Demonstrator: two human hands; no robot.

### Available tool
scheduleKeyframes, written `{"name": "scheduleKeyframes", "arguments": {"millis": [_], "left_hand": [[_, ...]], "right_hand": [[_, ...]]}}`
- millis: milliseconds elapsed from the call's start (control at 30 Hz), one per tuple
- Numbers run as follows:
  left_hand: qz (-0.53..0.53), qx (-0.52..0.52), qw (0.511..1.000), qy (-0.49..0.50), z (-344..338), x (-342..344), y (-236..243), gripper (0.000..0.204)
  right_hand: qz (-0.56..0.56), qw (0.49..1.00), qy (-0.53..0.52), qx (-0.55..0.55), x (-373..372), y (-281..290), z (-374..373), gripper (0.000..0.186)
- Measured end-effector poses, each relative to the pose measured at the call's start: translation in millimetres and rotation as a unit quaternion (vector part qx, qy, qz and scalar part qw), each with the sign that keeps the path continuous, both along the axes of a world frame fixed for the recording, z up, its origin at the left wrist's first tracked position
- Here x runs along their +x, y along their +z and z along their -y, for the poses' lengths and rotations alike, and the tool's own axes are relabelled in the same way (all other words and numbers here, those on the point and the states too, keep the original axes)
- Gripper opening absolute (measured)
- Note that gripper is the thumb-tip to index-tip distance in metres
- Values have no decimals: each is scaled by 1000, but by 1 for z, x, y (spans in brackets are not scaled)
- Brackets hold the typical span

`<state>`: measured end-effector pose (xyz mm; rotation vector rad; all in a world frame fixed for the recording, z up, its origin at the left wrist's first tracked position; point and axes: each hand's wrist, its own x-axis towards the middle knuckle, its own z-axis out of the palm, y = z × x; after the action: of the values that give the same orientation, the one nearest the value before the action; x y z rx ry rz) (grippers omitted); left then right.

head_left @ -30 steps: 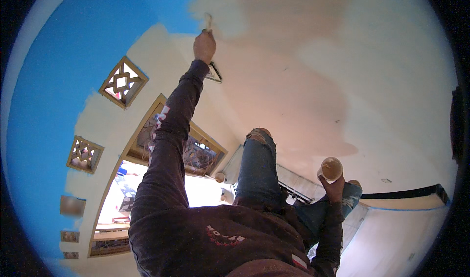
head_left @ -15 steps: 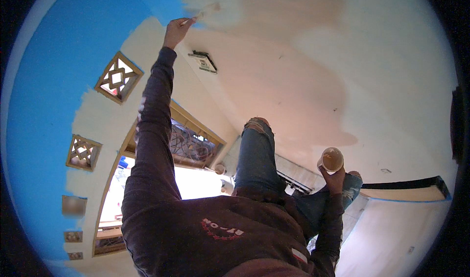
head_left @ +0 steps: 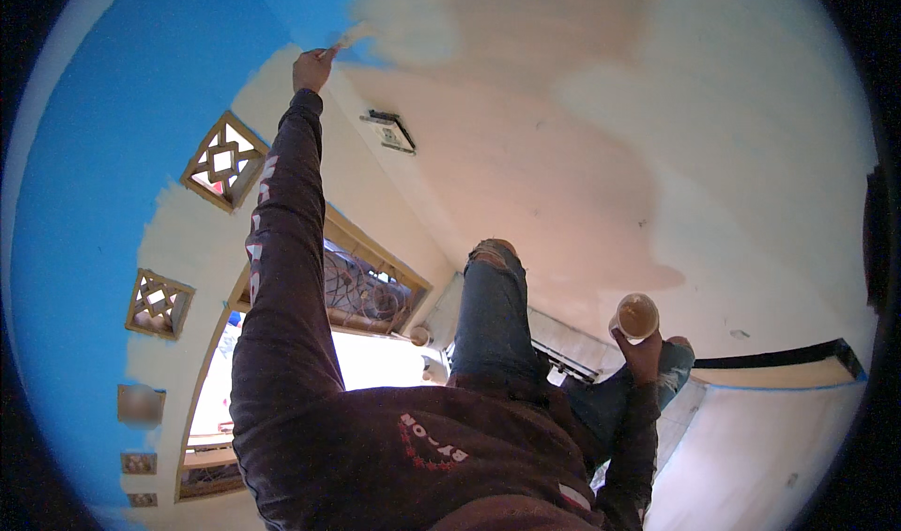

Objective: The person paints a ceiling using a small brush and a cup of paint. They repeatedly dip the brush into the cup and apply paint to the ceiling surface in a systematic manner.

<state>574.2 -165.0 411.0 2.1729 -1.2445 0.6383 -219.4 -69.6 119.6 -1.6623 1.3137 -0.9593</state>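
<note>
My left hand (head_left: 311, 70) is raised on an outstretched arm, closed on a paintbrush (head_left: 348, 39) whose bristles are at the edge between blue paint (head_left: 188, 52) and pale cream paint (head_left: 413, 24). My right hand (head_left: 643, 353), low on the right beside my bent knee, grips a white cup (head_left: 635, 315) from below; a creamy residue shows inside it.
Square openings with lattice (head_left: 223, 160) line the painted wall at left. A dark-rimmed rectangular fitting (head_left: 389, 132) sits near my left arm. A framed window grille (head_left: 374, 282) is above a bright opening. My jeans-clad knees (head_left: 493, 277) are bent. A pale panel (head_left: 760, 437) fills the lower right.
My left hand with the brush has swept left along the edge of the blue paint. My right hand and the cup have shifted only slightly.
</note>
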Motion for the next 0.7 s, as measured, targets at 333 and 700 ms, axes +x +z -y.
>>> {"name": "scheduleKeyframes", "arguments": {"millis": [333,700], "left_hand": [[47,-47,990,128,31,-15,-15,44],[28,-68,997,8,29,-191,-29,35]], "right_hand": [[-26,1000,-2,-4,2,0,1,70],[-21,1000,3,-17,1,-7,1,72]]}}
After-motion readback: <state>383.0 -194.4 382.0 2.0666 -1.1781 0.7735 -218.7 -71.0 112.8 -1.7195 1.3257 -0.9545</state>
